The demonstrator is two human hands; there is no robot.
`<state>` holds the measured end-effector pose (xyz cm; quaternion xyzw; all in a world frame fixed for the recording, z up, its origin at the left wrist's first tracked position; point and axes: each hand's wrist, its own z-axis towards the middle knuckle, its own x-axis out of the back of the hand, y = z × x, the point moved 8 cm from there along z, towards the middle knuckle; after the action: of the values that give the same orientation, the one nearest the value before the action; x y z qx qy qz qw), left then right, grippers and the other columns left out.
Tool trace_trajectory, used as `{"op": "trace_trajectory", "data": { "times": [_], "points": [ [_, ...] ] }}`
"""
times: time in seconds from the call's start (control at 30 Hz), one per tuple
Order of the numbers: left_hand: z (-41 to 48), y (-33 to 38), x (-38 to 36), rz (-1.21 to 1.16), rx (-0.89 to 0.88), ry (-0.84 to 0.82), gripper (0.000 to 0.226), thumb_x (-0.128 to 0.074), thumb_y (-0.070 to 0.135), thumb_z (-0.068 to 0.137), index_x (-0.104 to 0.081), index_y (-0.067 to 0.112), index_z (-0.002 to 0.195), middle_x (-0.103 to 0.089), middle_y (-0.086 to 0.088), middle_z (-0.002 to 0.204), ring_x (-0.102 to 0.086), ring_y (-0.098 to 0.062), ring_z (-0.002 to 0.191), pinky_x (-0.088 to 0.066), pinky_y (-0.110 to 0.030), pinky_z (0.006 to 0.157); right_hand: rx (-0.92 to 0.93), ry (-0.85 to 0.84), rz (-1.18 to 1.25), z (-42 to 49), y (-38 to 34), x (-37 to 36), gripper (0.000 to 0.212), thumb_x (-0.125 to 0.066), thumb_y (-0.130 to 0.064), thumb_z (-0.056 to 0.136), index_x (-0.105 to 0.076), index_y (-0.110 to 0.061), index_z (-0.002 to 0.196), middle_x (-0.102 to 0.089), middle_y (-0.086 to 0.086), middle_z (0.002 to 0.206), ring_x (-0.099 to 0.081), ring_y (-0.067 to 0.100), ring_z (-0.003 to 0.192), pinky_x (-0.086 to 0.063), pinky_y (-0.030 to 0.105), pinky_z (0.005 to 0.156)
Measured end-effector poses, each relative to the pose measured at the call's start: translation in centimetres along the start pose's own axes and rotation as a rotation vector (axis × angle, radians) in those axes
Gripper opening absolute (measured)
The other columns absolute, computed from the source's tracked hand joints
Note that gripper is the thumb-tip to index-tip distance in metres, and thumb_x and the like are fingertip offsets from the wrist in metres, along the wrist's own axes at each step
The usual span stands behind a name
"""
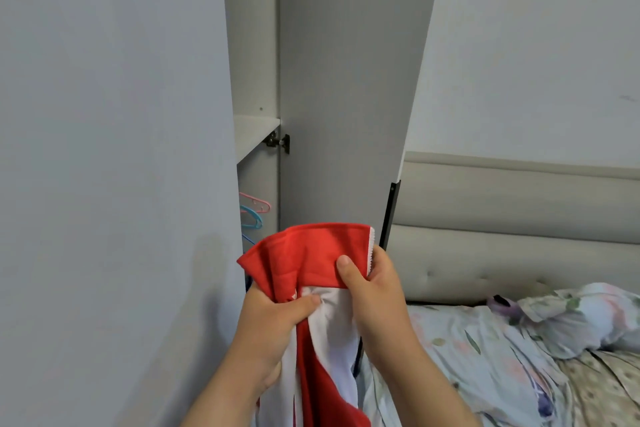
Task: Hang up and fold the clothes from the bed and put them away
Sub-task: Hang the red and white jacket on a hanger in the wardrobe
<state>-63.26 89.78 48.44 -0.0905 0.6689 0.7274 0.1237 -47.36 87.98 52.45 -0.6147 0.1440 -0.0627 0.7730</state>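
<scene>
Gripping a red and white fabric garment [304, 253], both hands hold it up before the open grey wardrobe door [343, 97]. The left hand [270, 322] bunches the cloth lower down; the right hand [377, 295] pinches the red upper part. Pink and blue plastic hangers [256, 206] hang inside. A floral-sheeted bed [467, 350] lies right.

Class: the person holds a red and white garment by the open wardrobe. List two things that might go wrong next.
1. Both the left hand and right hand grip the garment, so fetching the hangers means letting go with one; the cloth could slip.
2. The garment is bunched, so it may hang twisted or creased.
</scene>
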Motion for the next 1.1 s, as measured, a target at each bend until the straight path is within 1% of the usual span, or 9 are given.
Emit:
{"op": "trace_trajectory", "data": {
  "times": [0.1,0.23,0.33,0.53,0.7,0.83,0.97,1.03,1.1],
  "points": [
    [2.4,-1.4,1.2,-0.042,0.036,0.047,0.065,-0.078,0.004,0.056,-0.065,0.013,0.119,-0.075,-0.013,0.103,-0.073,-0.032,0.097,-0.054,-0.054,0.093,-0.038,0.012,-0.02,2.0,1.2,0.1,0.012,-0.062,-0.011,0.096,-0.073,-0.016,0.096,-0.077,0.005,0.093,-0.072,0.019,0.087,-0.057,0.029,0.076],
    [4.4,-2.7,0.8,-0.033,0.045,0.048,0.062,-0.077,0.004,0.056,-0.067,0.012,0.117,-0.075,-0.013,0.103,-0.072,-0.032,0.098,-0.054,-0.053,0.094,-0.1,-0.012,-0.03,4.3,3.2,-0.2,0.013,-0.062,-0.014,0.097,-0.074,-0.015,0.094,-0.077,0.01,0.094,-0.071,0.019,0.087,-0.056,0.038,0.082],
    [6.2,-3.7,0.5,-0.05,0.066,0.059,0.059,-0.077,0.003,0.056,-0.069,0.013,0.114,-0.075,-0.014,0.103,-0.073,-0.031,0.097,-0.055,-0.051,0.093,-0.141,-0.047,-0.014,6.5,4.7,-0.6,0.013,-0.061,-0.015,0.097,-0.073,-0.018,0.098,-0.078,0.002,0.095,-0.074,0.018,0.092,-0.056,0.031,0.08],
    [11.1,-6.2,1.4,-0.026,0.099,0.112,0.052,-0.078,0.005,0.056,-0.075,0.029,0.103,-0.076,-0.01,0.103,-0.074,-0.028,0.095,-0.06,-0.04,0.079,-0.229,-0.127,0.05,12.3,9.1,-1.9,0.013,-0.061,-0.013,0.097,-0.074,-0.014,0.1,-0.078,0.002,0.095,-0.074,0.013,0.088,-0.054,0.019,0.067],
    [15.9,-7.4,4.0,0.048,0.122,0.249,0.06,-0.08,0.008,0.056,-0.069,0.02,0.114,-0.076,-0.009,0.102,-0.074,-0.029,0.091,-0.06,-0.038,0.071,-0.32,-0.267,0.072,17.5,13.0,-4.8,0.013,-0.06,-0.013,0.097,-0.07,-0.016,0.105,-0.078,-0.001,0.097,-0.074,0.015,0.09,-0.056,0.023,0.068],
    [18.0,-9.0,5.1,0.069,0.133,0.334,0.053,-0.078,0.009,0.058,-0.072,0.02,0.11,-0.077,-0.009,0.099,-0.075,-0.029,0.088,-0.06,-0.037,0.068,-0.338,-0.343,0.02,20.8,15.5,-7.1,0.016,-0.059,-0.007,0.094,-0.069,-0.014,0.103,-0.076,0.005,0.099,-0.072,0.027,0.098,-0.058,0.045,0.089],
    [18.1,-11.3,7.2,0.077,0.129,0.523,0.047,-0.079,0.013,0.054,-0.075,0.022,0.1,-0.077,-0.006,0.094,-0.075,-0.025,0.086,-0.06,-0.038,0.071,-0.387,-0.48,-0.016,22.2,18.4,-9.1,0.014,-0.058,-0.007,0.09,-0.071,-0.009,0.094,-0.074,0.019,0.1,-0.071,0.03,0.09,-0.054,0.056,0.093],
    [18.3,-12.4,7.9,0.08,0.14,0.601,0.045,-0.08,0.013,0.052,-0.076,0.021,0.096,-0.078,-0.003,0.09,-0.075,-0.022,0.083,-0.058,-0.036,0.073,-0.427,-0.576,0.006,23.1,19.7,-10.2,0.013,-0.06,-0.011,0.091,-0.073,-0.012,0.091,-0.075,0.017,0.097,-0.071,0.031,0.088,-0.056,0.049,0.088],
    [18.4,-13.7,8.9,0.11,0.161,0.689,0.037,-0.086,0.01,0.055,-0.075,0.021,0.089,-0.077,0.005,0.082,-0.074,-0.012,0.075,-0.053,-0.027,0.069,-0.459,-0.62,0.023,24.8,20.6,-11.0,0.015,-0.061,-0.017,0.095,-0.071,-0.014,0.084,-0.073,0.007,0.084,-0.067,0.023,0.075,-0.054,0.037,0.074]
  ]
}}
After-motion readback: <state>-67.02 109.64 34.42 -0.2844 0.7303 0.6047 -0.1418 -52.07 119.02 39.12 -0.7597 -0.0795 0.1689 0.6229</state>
